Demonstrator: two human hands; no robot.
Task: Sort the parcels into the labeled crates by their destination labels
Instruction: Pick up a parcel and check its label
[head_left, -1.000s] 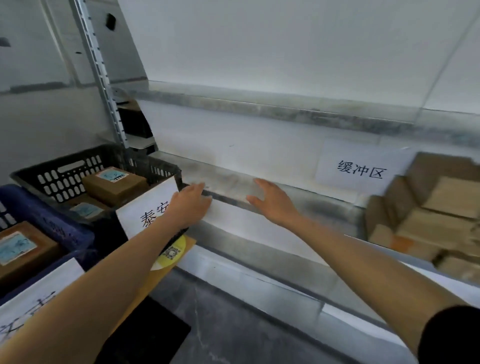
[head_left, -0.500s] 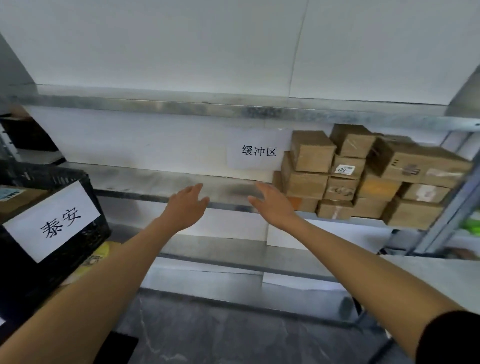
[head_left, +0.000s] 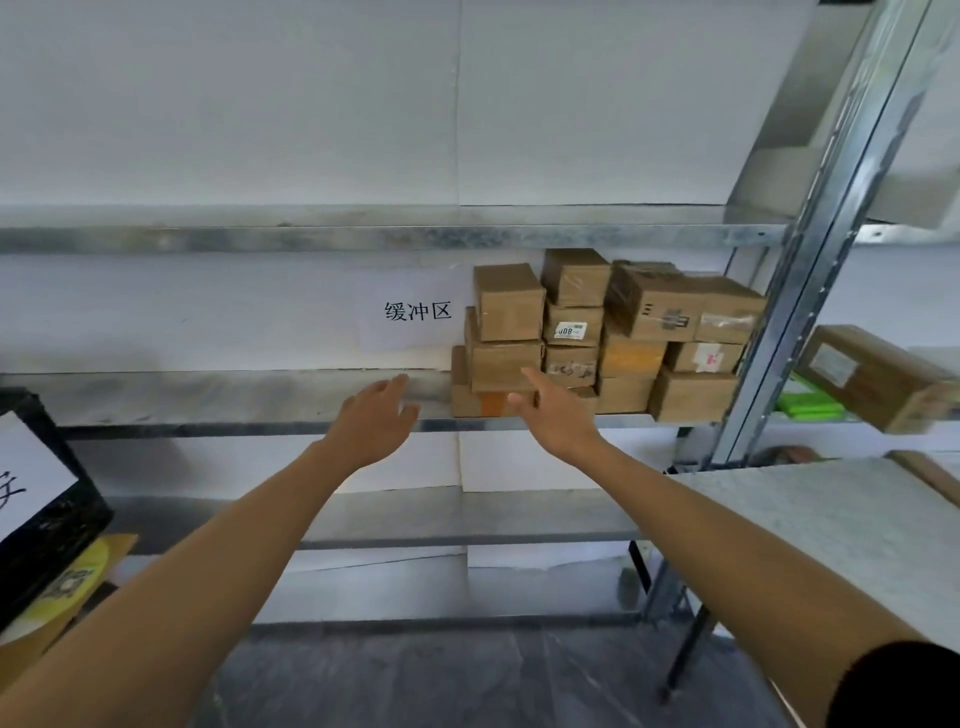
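Several brown cardboard parcels (head_left: 602, 338) are stacked on the metal shelf (head_left: 208, 400), to the right of a white paper sign (head_left: 415, 312) with black characters. My left hand (head_left: 371, 421) reaches toward the shelf with straight fingers and holds nothing, left of the stack. My right hand (head_left: 556, 410) is stretched out in front of the lowest parcels at the stack's left end, fingers extended, holding nothing. A black crate (head_left: 47, 525) with a white label shows at the left edge.
A grey shelf upright (head_left: 810, 260) stands right of the stack. Beyond it lie a long brown box (head_left: 878, 376) and green packs (head_left: 805, 408). A grey tabletop (head_left: 831, 525) is at the lower right. A yellow item (head_left: 72, 582) lies under the crate.
My view has swung right: the crates have slid off to the left and the parcel stack has come to the middle. Both hands have travelled right toward the stack, still holding nothing.
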